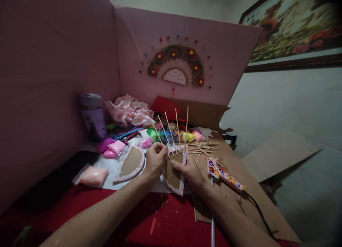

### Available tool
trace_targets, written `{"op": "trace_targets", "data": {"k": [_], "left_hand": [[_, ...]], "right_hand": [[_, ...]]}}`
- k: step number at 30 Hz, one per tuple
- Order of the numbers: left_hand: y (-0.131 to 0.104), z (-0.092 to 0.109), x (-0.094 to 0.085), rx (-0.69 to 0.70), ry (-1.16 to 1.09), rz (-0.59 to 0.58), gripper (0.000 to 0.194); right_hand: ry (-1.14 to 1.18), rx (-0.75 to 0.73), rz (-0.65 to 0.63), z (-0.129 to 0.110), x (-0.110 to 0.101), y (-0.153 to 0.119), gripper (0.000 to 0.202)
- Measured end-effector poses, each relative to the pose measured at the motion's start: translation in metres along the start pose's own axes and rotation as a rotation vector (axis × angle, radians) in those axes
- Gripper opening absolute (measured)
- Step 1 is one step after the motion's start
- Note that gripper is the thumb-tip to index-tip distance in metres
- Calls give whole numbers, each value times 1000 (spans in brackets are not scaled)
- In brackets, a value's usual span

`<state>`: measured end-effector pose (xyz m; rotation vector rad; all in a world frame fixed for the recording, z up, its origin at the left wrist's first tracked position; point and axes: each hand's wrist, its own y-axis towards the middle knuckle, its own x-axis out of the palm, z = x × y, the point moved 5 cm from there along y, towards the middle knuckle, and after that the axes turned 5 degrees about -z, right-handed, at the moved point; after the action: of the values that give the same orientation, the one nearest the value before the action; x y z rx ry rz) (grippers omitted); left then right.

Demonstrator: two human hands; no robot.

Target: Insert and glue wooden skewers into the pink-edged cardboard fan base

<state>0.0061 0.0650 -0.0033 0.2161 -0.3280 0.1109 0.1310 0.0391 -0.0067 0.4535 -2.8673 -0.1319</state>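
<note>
My right hand (192, 171) grips a cardboard half-circle (173, 174) edged with pink-and-white fabric, its thumb lying on the brown face. Several thin wooden sticks (170, 129) fan upward from this piece, their lower ends on the cardboard. At its left edge my left hand (156, 161) is closed, fingertips pinching the lower part of the leftmost stick. A second fabric-edged cardboard half-circle (131, 163) lies flat to the left of that hand. On the right rests a flower-patterned glue gun (226, 178) with a clear glue stick and a black cord.
Loose wooden sticks (204, 147) lie behind the glue gun. Bags of coloured clay (94, 175), crumpled pink fabric (130, 111) and a purple tumbler (93, 117) stand left and behind. A decorated fan (173, 65) hangs on the pink panel (224, 44). Red cloth (139, 218) covers the front.
</note>
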Motion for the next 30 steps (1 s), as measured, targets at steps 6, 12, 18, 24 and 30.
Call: {"op": "trace_targets", "data": {"k": [6,12,18,24,30], "left_hand": [[0,0,0,-10,-15,-6,29],[-1,-1,-1,-28,-13,-5,30],[-1,-1,0,-25,-22,-9,31],[-1,1,0,-23,-15,-7,30],[-2,0,0,-36,-13,-4,31]], "right_hand": [[-20,-18,7,0,-1,0,38],[-45,-7,12,2,-3,0,35],[-67,-25,10,1,-3,0,34],[-70,-21,17,2,-3,1,34],[-75,-26,6,0,-2,0,33]]}}
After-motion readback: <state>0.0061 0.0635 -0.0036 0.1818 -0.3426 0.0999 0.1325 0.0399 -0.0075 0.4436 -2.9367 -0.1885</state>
